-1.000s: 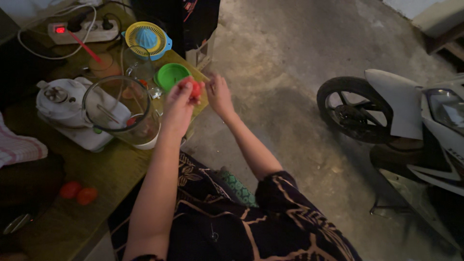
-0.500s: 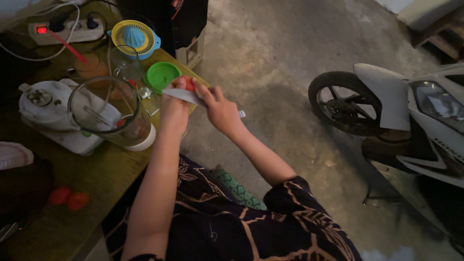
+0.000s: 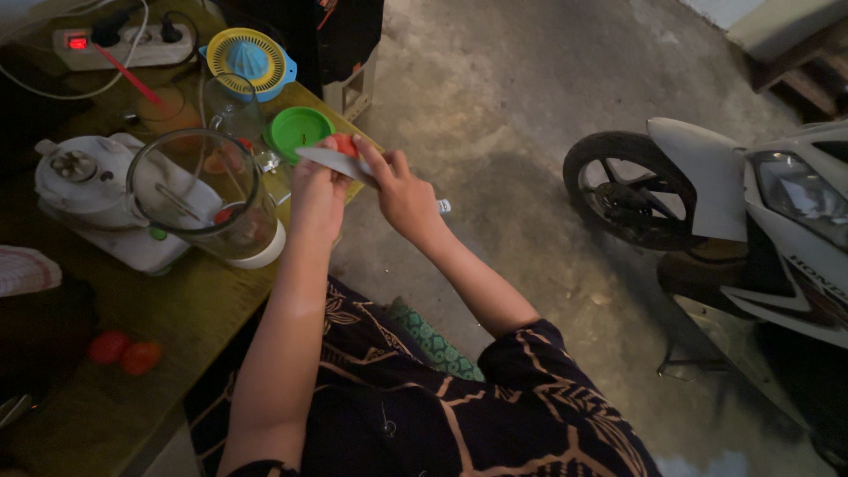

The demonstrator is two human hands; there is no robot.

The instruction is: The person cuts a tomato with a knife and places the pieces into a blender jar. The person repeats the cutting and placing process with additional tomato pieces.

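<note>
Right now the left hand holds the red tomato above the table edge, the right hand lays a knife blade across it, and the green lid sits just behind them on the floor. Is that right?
Not quite. In the head view the green lid sits on the table, not the floor. The rest stands: the left hand holds the red tomato, and the right hand lays the knife blade across it.

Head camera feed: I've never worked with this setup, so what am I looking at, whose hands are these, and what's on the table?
The single view comes from a camera worn on a person's head, looking down at their own bare arms; no machine is involved. The left hand holds a small red tomato. The right hand holds a knife with its blade laid against the tomato. On the wooden table stand a glass blender jar, a white blender base, a green lid, a citrus juicer and two more tomatoes. A scooter is parked on the concrete floor.
</note>
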